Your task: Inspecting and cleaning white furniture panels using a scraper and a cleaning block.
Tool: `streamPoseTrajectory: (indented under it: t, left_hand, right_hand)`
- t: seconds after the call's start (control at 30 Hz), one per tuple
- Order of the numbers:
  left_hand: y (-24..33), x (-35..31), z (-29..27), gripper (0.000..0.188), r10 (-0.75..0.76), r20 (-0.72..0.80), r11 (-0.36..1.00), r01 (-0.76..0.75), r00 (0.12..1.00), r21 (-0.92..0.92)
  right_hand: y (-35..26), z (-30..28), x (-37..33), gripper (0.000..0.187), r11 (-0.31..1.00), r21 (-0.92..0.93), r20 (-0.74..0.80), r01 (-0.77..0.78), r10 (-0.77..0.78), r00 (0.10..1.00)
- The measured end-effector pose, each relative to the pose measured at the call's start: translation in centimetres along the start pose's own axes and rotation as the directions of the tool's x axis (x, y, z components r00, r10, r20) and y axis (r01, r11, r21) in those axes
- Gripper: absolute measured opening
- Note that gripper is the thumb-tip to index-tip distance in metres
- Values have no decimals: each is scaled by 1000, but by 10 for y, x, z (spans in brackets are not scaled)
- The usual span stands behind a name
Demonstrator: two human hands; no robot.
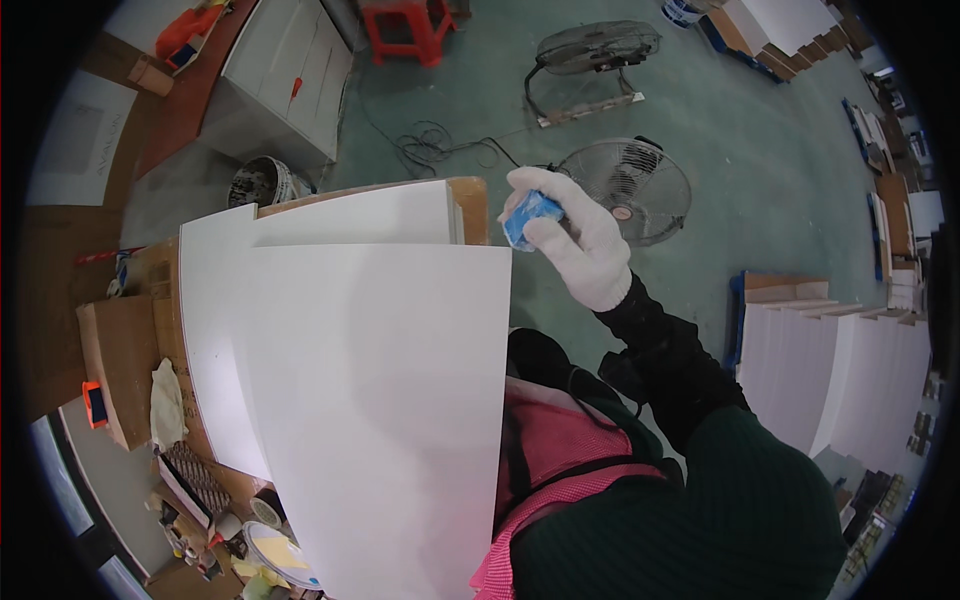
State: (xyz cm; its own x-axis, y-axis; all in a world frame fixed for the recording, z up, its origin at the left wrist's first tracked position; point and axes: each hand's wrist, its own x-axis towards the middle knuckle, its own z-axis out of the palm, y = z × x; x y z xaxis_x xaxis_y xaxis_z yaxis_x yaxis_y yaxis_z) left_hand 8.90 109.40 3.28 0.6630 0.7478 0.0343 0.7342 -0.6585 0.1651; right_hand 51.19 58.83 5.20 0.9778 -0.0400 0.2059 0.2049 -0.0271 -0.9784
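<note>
My right hand (575, 235), in a white knitted glove, is closed around a small blue block (532, 218) with whitish patches. Fingers wrap over its top and the thumb presses from below. The hand is raised just past the far right corner of a large white board (390, 400), apart from it. That board lies flat over another white board (215, 330), and more white panels (370, 215) show at their far edge. My left hand is out of view.
Two black fans (625, 190) (598, 50) stand on the green floor, a cable (430, 145) beside them. Cardboard boxes (118, 370), a tape roll (267, 508) and a round tub (285, 555) crowd the left. Stacked white panels (830, 380) stand at right, a red stool (408, 30) far off.
</note>
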Motion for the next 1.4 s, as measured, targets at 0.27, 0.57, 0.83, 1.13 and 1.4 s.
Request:
streamPoseTrajectory:
  t: [0.27, 0.57, 0.83, 1.13, 1.4]
  left_hand:
    - [23, 18, 15, 34, 3, 43, 1000, -2, 999, -23]
    - [17, 21, 9, 36, -34, 54, 998, 36, 998, -46]
    - [21, 32, 17, 37, -9, 79, 997, 16, 997, -81]
    - [34, 48, 22, 39, 3, 112, 995, 9, 994, -104]
    - [28, 38, 22, 40, -53, 109, 989, 67, 993, -131]
  right_hand:
    - [9, -15, -2, 39, 998, -6, -31, -57, 57, 998]
    - [-4, -4, 7, 37, 986, -19, 1, -163, 163, 987]
    - [6, -11, 5, 37, 986, -125, -41, -111, 107, 993]
    - [0, -21, 3, 35, 995, -90, -14, -45, 44, 999]
    - [-5, -2, 7, 36, 989, -145, 46, 37, -30, 998]
